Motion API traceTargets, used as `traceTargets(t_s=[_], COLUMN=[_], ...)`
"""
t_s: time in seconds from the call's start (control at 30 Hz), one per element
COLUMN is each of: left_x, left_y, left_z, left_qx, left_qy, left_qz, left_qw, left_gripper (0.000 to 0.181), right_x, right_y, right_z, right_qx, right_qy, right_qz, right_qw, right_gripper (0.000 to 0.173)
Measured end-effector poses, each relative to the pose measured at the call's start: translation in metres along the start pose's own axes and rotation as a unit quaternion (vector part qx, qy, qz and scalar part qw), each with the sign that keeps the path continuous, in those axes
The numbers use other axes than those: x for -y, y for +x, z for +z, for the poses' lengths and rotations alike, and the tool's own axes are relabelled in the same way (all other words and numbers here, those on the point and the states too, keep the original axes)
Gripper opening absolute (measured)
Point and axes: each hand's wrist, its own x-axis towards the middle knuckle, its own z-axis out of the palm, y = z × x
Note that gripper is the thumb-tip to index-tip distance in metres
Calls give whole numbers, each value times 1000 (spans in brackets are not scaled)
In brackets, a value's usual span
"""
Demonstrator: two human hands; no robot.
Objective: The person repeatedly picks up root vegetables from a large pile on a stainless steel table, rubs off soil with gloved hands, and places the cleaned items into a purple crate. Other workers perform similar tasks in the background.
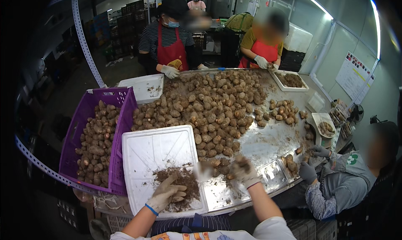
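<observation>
My left hand (169, 192), in a soiled white glove with a blue band at the wrist, is over a white foam tray (157, 142). Its fingers are spread and hold nothing. Under and around them lies a heap of brown soil and root fibres (191, 189). To the right, over the metal tabletop (216, 192), my gloved right hand (248, 176) has its fingers curled around a brown taro corm (241, 163), though motion blurs it. Several loose taro corms (223, 169) lie beside that hand. Beyond stretches a large pile of hairy taro corms (210, 108).
A purple crate (117, 145) of taro stands left. Clear plastic boxes (273, 174) and a kitchen scale (317, 131) are right. A co-worker (342, 177) handles taro there; two others (172, 45) (260, 48) stand across the table, near more foam trays (143, 86) (290, 87).
</observation>
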Motion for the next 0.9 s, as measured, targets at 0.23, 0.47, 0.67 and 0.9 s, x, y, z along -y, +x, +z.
traceTargets(t_s=[0.23,0.47,0.67,0.9], left_x=[1,2,-6,9], left_y=[-14,-9,-25,-33], left_z=[4,9,4,-18], left_qx=[-65,-74,-131,-163], left_qy=[-28,3,23,13], left_qz=[-18,-5,5,0], left_qw=[997,997,991,987], left_gripper=[67,64,62,57], right_x=[110,-10,-47,17], right_y=[51,133,183,211], right_z=[59,61,91,48], right_qx=[-224,-147,-134,-207], right_qy=[-200,-885,-956,-935], right_qz=[-302,-100,-46,-153], right_qw=[905,430,256,244], right_gripper=[27,60,53,68])
